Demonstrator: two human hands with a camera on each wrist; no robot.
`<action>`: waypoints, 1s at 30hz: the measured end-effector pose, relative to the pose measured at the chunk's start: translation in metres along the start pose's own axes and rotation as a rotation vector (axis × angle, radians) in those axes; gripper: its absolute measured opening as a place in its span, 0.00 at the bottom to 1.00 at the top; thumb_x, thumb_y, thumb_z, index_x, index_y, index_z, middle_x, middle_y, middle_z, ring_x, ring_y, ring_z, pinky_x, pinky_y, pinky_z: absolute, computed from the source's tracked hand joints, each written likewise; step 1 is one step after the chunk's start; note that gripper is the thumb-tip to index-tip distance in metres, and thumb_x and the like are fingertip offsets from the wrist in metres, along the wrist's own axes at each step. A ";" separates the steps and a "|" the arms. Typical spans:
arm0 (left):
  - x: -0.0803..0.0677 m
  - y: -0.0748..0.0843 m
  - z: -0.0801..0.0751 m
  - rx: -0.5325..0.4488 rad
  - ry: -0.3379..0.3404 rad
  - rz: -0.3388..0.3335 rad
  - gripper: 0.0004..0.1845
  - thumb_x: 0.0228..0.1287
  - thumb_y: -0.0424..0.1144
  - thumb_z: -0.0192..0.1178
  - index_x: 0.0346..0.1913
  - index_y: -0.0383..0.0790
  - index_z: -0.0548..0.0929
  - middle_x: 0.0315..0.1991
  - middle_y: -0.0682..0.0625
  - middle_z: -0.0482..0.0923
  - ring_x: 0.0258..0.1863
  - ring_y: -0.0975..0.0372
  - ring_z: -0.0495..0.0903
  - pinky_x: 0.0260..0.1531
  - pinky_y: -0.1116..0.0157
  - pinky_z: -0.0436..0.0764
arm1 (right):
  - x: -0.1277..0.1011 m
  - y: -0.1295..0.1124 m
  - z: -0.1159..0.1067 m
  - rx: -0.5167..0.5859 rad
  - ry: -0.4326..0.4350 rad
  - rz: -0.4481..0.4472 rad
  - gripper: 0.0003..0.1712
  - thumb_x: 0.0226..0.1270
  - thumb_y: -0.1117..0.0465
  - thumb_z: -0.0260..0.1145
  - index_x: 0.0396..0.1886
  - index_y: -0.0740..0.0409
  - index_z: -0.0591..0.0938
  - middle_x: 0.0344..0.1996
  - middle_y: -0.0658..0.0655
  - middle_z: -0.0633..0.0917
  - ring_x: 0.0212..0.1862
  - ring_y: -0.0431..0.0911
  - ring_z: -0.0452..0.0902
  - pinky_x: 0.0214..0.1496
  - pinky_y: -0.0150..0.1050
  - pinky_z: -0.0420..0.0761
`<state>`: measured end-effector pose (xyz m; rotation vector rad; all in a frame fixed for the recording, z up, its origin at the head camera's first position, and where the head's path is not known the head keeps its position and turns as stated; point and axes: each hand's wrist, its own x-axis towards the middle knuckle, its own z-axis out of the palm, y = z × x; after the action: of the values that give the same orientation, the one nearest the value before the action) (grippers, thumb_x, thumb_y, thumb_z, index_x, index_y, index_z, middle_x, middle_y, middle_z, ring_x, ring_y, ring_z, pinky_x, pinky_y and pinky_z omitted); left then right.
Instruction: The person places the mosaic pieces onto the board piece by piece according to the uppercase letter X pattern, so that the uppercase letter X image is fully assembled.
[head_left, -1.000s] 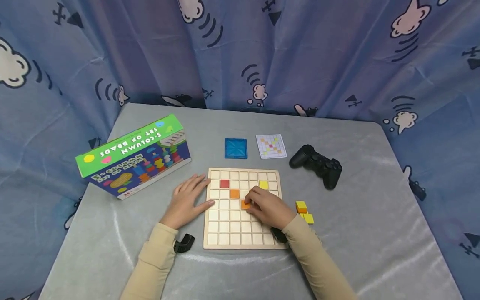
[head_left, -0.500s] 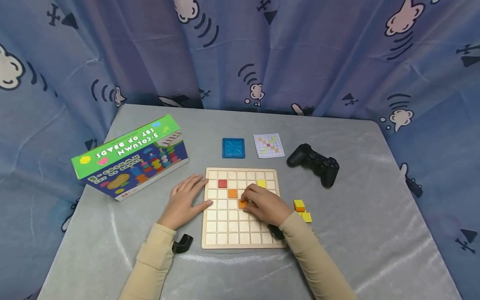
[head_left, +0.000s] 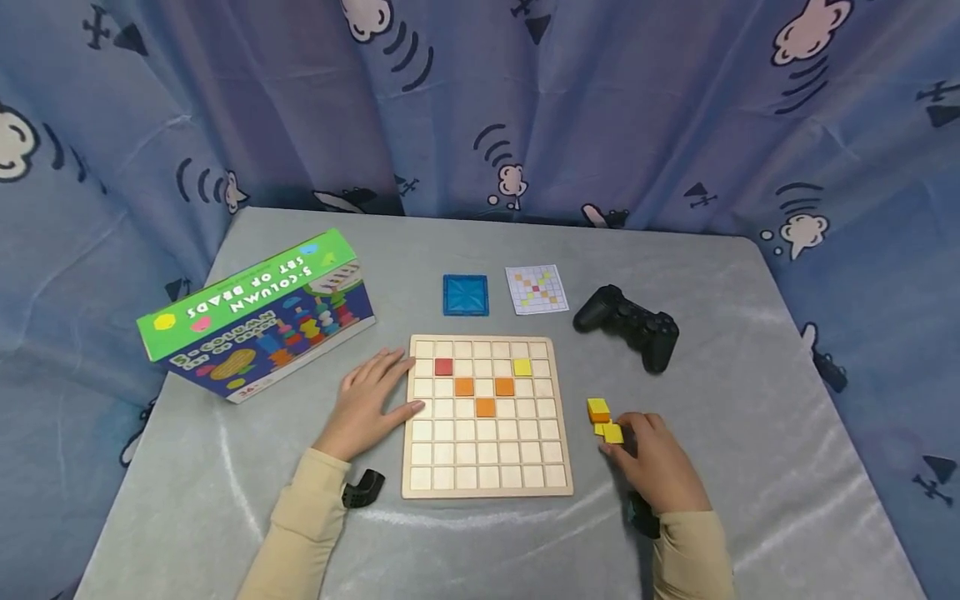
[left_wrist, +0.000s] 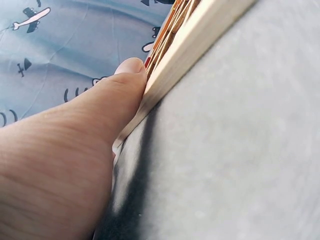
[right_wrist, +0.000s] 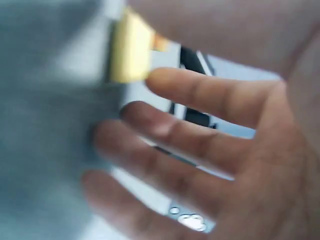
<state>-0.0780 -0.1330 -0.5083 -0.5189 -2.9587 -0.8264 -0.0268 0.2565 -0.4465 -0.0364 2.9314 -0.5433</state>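
Note:
A wooden grid board lies in the middle of the table in the head view. It carries one red tile, one yellow tile and three orange tiles. My left hand rests at its left edge, fingers spread, thumb touching the frame. To the right of the board, my right hand reaches the small pile of loose tiles. Its thumb and index finger come to either side of a yellow tile; the remaining fingers are spread, blurred in the right wrist view.
Behind the board lie a blue square tray and a card with a coloured grid pattern. A black game controller is at the right, and a green and blue box stands at the left. A patterned curtain hangs behind the table.
My right hand has left the orange tile on the board and moved right to the loose tiles. The third orange tile, hidden before, now shows. The left hand stays at the board.

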 end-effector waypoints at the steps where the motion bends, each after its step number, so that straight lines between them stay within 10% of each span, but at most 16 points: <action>1: 0.000 0.000 0.000 -0.001 0.004 -0.002 0.37 0.54 0.65 0.50 0.65 0.54 0.60 0.67 0.54 0.54 0.67 0.58 0.49 0.60 0.49 0.48 | -0.001 0.001 0.002 0.006 0.000 0.011 0.26 0.55 0.52 0.65 0.49 0.63 0.72 0.45 0.65 0.72 0.44 0.57 0.72 0.43 0.52 0.72; 12: 0.001 0.001 0.000 -0.007 -0.012 -0.006 0.37 0.54 0.65 0.50 0.66 0.55 0.59 0.67 0.54 0.53 0.68 0.57 0.48 0.61 0.49 0.48 | -0.001 -0.011 0.002 0.037 0.100 -0.005 0.20 0.53 0.63 0.67 0.43 0.65 0.71 0.33 0.60 0.73 0.31 0.47 0.68 0.32 0.41 0.70; 18: 0.001 0.001 0.000 -0.005 -0.013 -0.004 0.37 0.54 0.66 0.49 0.66 0.55 0.60 0.67 0.54 0.53 0.68 0.57 0.48 0.60 0.49 0.48 | 0.007 -0.051 0.005 0.101 0.201 -0.354 0.17 0.47 0.62 0.71 0.34 0.58 0.72 0.31 0.52 0.73 0.31 0.42 0.70 0.30 0.35 0.73; 24: 0.001 0.000 -0.001 -0.011 -0.012 0.003 0.37 0.54 0.65 0.50 0.66 0.54 0.59 0.67 0.53 0.53 0.68 0.57 0.48 0.60 0.49 0.49 | 0.024 -0.096 0.030 0.133 0.047 -0.604 0.13 0.49 0.60 0.70 0.32 0.52 0.74 0.32 0.46 0.73 0.31 0.36 0.67 0.32 0.28 0.72; 30: 0.001 0.001 -0.003 -0.016 -0.011 0.001 0.37 0.55 0.64 0.50 0.66 0.54 0.59 0.67 0.54 0.54 0.68 0.57 0.48 0.61 0.49 0.48 | 0.037 -0.124 0.048 0.041 -0.073 -0.659 0.11 0.52 0.56 0.68 0.33 0.51 0.75 0.32 0.45 0.74 0.31 0.35 0.66 0.36 0.29 0.72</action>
<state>-0.0783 -0.1332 -0.5054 -0.5276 -2.9635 -0.8504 -0.0558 0.1224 -0.4516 -1.0134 2.7861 -0.6594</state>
